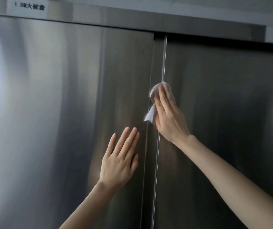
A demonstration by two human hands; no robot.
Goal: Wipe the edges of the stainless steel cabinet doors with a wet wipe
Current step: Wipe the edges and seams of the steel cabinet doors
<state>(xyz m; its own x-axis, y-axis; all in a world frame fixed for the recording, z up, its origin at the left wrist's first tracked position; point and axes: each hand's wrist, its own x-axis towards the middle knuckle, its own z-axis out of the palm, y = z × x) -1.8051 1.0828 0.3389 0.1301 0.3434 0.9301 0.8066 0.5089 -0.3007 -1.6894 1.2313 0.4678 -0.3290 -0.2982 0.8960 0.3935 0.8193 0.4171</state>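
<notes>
- My right hand (167, 113): fingers (163, 95) straight and together, pressing the wet wipe (150, 115) flat against the seam. They do not curl round it, and one loose corner hangs out to the left.
- Wet wipe: on the bright vertical edge (164, 60) of the right door (231, 113), about halfway between the top rail (165, 25) and the bottom of the view.
- My left hand (120, 162): fingers (129, 139) straight, palm flat on the left door (50, 113) just beside the seam, holding nothing.
- Progress, as I judge it: this one edge is in work. No wet track shows on the steel, so I cannot tell which stretch is wiped. The doors' top edges and outer sides appear untouched.
- Room to move: the seam is unobstructed up to the top rail and down past my wrist. My left hand lies off that line, so a straight stroke either way looks free.
</notes>
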